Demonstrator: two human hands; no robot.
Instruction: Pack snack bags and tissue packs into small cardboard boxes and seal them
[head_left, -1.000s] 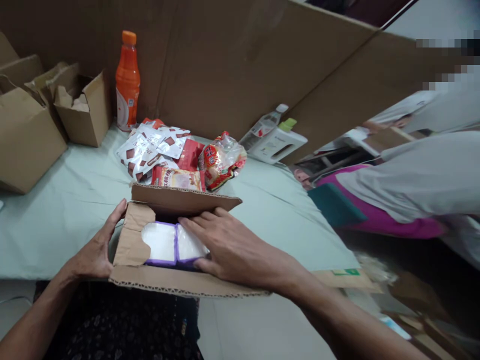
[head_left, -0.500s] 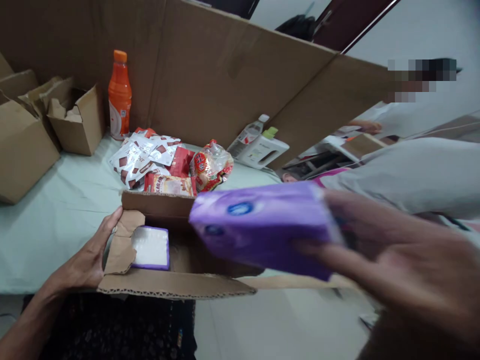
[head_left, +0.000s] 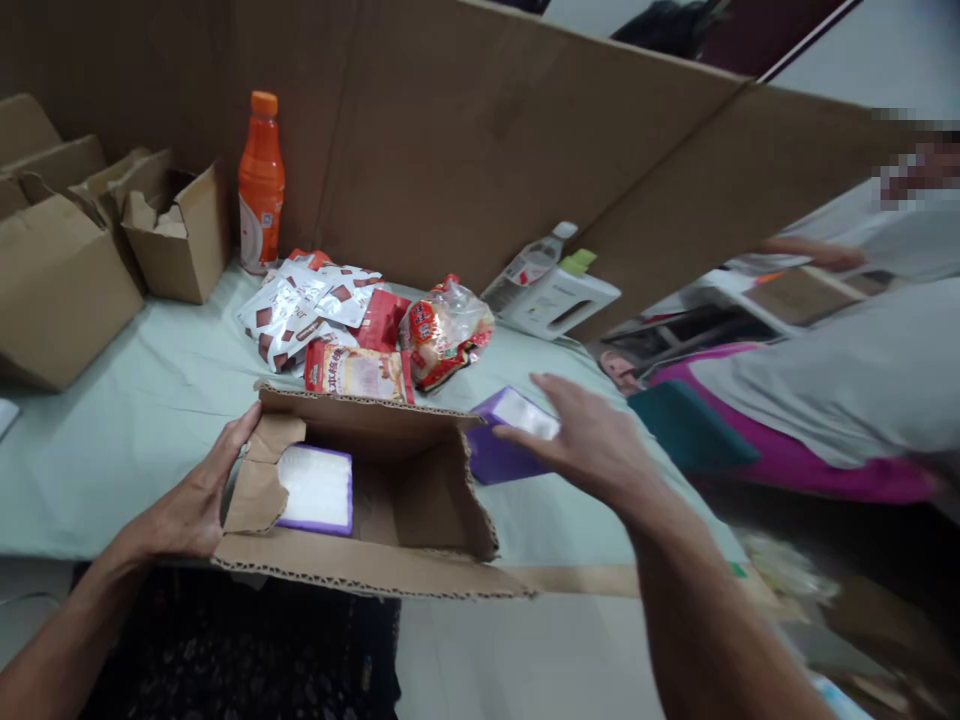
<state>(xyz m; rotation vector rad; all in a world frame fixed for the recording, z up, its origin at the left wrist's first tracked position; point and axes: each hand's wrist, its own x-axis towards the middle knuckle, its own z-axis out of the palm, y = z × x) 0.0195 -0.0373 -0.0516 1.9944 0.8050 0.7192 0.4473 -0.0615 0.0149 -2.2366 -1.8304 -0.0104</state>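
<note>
My left hand [head_left: 191, 485] grips the left end of an open cardboard box [head_left: 442, 490], its thumb near the torn flap. Inside the box, at the left, lies a purple-wrapped tissue pack [head_left: 315, 490] with a white end facing up. Just right of the box is a second purple tissue pack [head_left: 499, 455], close to the tabletop, its whitish end facing up. My right hand [head_left: 592, 440] reaches in from the right with thumb and fingers around the upper part of that pack. The palm side is partly hidden.
Behind the box lie silver-white packets [head_left: 289, 310], a red snack packet [head_left: 360, 372] and a red-and-clear bag [head_left: 446, 335]. An orange bottle [head_left: 261, 190], a clear bottle [head_left: 532, 270] and a white jug [head_left: 559, 300] stand by the cardboard wall [head_left: 465, 130]. Small boxes [head_left: 67, 290] are left; a person [head_left: 847, 370] is right.
My right hand has carried the second tissue pack away from the camera and down beside the box's right end. My left hand stays on the box. The view has shifted slightly.
</note>
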